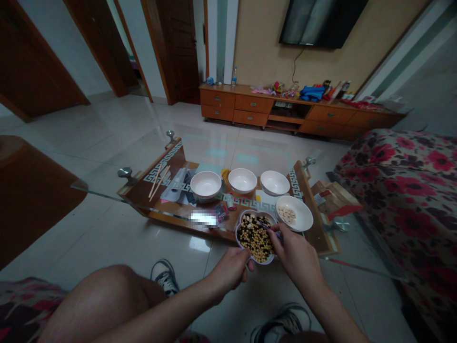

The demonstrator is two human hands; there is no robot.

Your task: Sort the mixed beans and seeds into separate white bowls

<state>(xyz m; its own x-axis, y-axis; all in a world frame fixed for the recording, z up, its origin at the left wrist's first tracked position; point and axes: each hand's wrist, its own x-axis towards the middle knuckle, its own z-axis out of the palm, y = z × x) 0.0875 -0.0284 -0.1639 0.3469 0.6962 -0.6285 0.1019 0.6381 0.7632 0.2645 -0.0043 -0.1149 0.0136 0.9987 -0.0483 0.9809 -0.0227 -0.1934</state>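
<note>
A scalloped bowl of mixed beans (255, 237), dark and pale, sits at the near edge of a glass table (107, 176). My left hand (231, 269) grips the bowl's near rim, fingers curled. My right hand (293, 252) is pinched on a thin tool whose tip reaches into the beans; I cannot name it. Just right of the bean bowl stands a white bowl with a few pale beans (294, 214). Three empty white bowls form a row behind: left (206, 184), middle (243, 180), right (274, 183).
A pair of chopsticks (158, 181) and papers lie on the table's lower shelf. A floral sofa (403, 190) is at the right, cardboard boxes (333, 196) beside it. A wooden TV cabinet (285, 112) lines the far wall. My knees and shoes are below.
</note>
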